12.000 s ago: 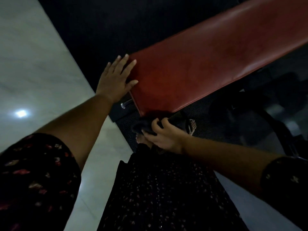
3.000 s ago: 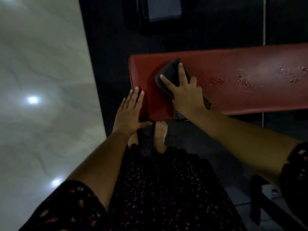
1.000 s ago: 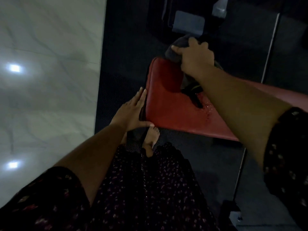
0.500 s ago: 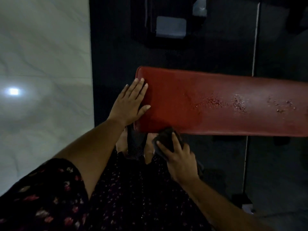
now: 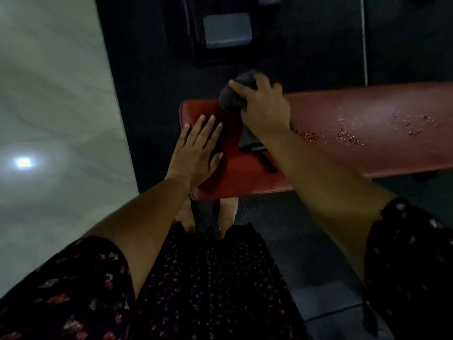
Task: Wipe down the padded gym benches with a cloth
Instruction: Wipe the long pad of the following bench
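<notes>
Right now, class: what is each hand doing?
Left hand: open, flat on the padded red bench.
Right hand: gripping the dark grey cloth.

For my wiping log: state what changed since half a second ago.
The right hand, still gripping the cloth, moved from below the near edge of the bench to its far edge. The left hand stayed flat on the bench end; the droplets remain.

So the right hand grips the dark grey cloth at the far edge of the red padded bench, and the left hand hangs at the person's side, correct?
Not quite: the head view shows the left hand lying flat on the end of the red padded bench. The right hand does grip the dark grey cloth at the far edge.
</notes>
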Motion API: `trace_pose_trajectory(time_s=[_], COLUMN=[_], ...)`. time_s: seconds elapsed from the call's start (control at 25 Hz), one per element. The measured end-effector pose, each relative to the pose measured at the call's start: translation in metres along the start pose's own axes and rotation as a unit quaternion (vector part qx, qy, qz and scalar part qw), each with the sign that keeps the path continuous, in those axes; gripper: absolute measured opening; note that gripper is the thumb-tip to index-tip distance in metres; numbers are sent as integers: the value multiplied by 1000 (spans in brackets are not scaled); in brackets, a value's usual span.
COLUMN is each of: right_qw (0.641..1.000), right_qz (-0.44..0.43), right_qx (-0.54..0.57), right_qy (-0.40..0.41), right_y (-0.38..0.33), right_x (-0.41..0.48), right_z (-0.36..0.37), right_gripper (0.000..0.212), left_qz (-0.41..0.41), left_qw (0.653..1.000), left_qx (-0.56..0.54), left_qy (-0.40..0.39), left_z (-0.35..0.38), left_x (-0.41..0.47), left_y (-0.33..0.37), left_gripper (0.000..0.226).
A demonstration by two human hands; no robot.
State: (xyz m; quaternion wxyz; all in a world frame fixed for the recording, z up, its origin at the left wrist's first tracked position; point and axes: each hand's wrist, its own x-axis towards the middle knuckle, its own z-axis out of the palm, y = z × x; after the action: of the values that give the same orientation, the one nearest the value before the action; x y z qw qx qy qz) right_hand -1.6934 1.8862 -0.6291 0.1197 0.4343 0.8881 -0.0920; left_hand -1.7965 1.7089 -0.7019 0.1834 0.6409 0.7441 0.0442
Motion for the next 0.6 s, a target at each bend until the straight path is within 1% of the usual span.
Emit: trace_pose_trajectory(time_s=[0.08, 0.16, 0.24, 0.36, 0.48, 0.56, 0.6], right_qw=[999, 996, 993, 991, 986, 979, 974], right_qz=[39, 79, 101, 100, 123, 145, 162], right_qx=[-2, 25, 50, 69, 71, 51, 43], right_qy=[-16, -24, -34, -57, -84, -137, -150], right_y=[-2, 0, 1, 5, 16, 22, 25], right_x=[14, -4, -48, -137, -206, -227, -231], right_z=[-5, -2, 8, 28, 45, 45, 43], right_gripper=[53, 55, 59, 67, 69, 69, 69], left_qz=[-1, -4, -4, 1, 48, 80, 90], left_qw=[1000, 1000, 1000, 999, 998, 996, 996], left_qx=[-7, -3, -6, -5, 9, 18, 21], left_qy=[-1, 4, 18, 45, 45, 20, 5], left_z=[0, 0, -4, -14, -26, -30, -30], left_x=[-1, -2, -2, 7, 29, 45, 52], left_y=[1, 2, 0, -3, 6, 17, 22], left_gripper=[65, 63, 61, 58, 57, 59, 60])
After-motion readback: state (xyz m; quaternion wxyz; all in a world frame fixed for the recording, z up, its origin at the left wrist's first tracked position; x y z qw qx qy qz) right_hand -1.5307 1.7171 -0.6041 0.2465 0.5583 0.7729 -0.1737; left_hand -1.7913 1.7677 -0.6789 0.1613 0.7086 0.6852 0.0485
